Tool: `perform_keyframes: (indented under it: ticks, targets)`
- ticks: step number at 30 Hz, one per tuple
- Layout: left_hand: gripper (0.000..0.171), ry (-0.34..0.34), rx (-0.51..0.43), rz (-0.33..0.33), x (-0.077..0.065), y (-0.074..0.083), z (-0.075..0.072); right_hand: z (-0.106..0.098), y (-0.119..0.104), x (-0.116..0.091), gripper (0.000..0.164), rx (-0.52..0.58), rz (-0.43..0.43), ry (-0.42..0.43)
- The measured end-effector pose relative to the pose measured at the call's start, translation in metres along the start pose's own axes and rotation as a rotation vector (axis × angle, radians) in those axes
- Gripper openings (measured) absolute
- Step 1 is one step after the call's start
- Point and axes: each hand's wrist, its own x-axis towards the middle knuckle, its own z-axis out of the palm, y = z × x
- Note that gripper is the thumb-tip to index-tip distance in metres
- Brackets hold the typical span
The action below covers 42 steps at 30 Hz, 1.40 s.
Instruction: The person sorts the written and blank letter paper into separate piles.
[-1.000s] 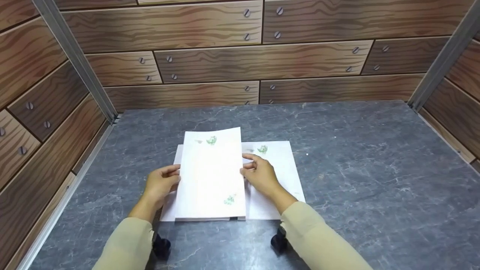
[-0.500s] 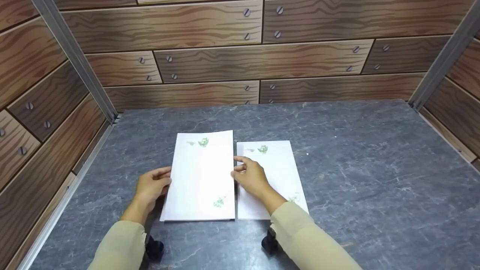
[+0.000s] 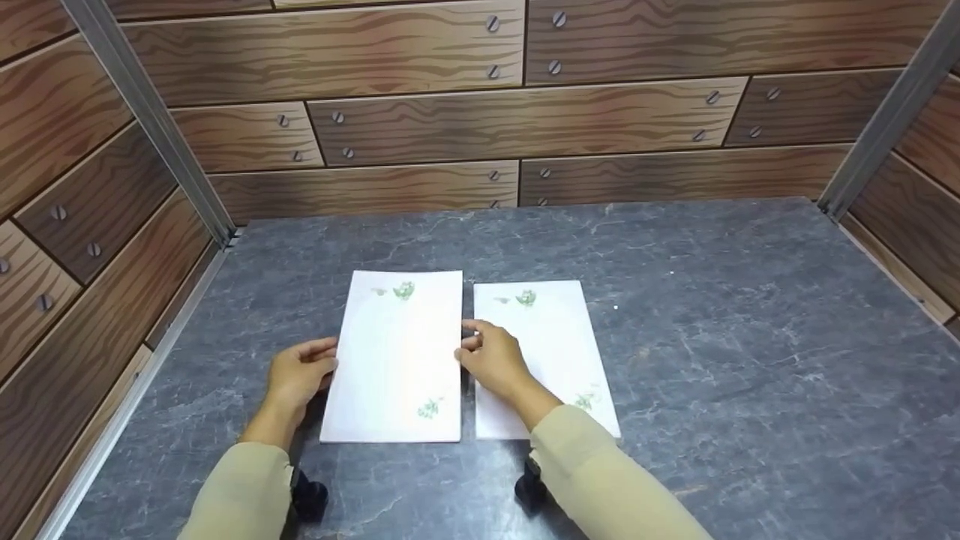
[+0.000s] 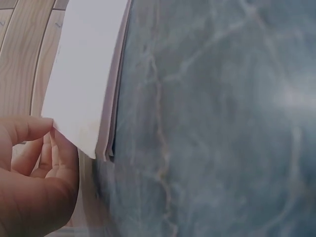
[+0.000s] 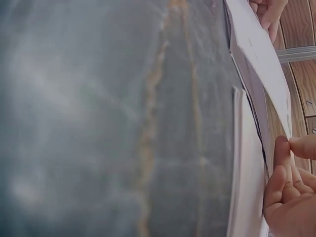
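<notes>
A white paper sheet (image 3: 394, 356) with small green prints at top and bottom lies over the left pile on the table. My left hand (image 3: 296, 379) pinches its left edge, thumb on top. On the opposite edge, my right hand (image 3: 495, 360) pinches it between thumb and fingertips. In the right wrist view, the held sheet (image 5: 264, 59) rises off the layer below at my right hand (image 5: 294, 197). The left wrist view shows several layers under the sheet (image 4: 84, 74). To the right lies a second white pile (image 3: 536, 337) with matching prints, partly hidden by my right hand.
A dark marbled tabletop (image 3: 735, 360) spreads around the paper. Wood-patterned panels (image 3: 420, 127) and metal corner posts (image 3: 150, 120) enclose it at back and sides. Black wrist devices (image 3: 309, 496) hang under both sleeves.
Both hands have carried the sheet leftward and down, off the right pile and onto the left one. A gap now shows between the two piles.
</notes>
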Motion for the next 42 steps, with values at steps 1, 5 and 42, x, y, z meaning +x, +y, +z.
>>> perform_keyframes:
  ticks: [1,5,42]
  targets:
    - [0.035,0.003,-0.001,0.001,0.0001,-0.0005,0.0003,0.0001,0.0001,-0.0001,0.045,0.003,0.006,-0.003]
    - [0.034,0.014,0.013,0.005,-0.0004,-0.0023,0.0015,0.0008,-0.0008,-0.0004,0.046,0.012,0.006,-0.004]
    - [0.035,0.039,0.008,-0.011,-0.0038,-0.0008,0.0017,-0.0048,0.0004,-0.0029,0.045,0.046,-0.008,0.012]
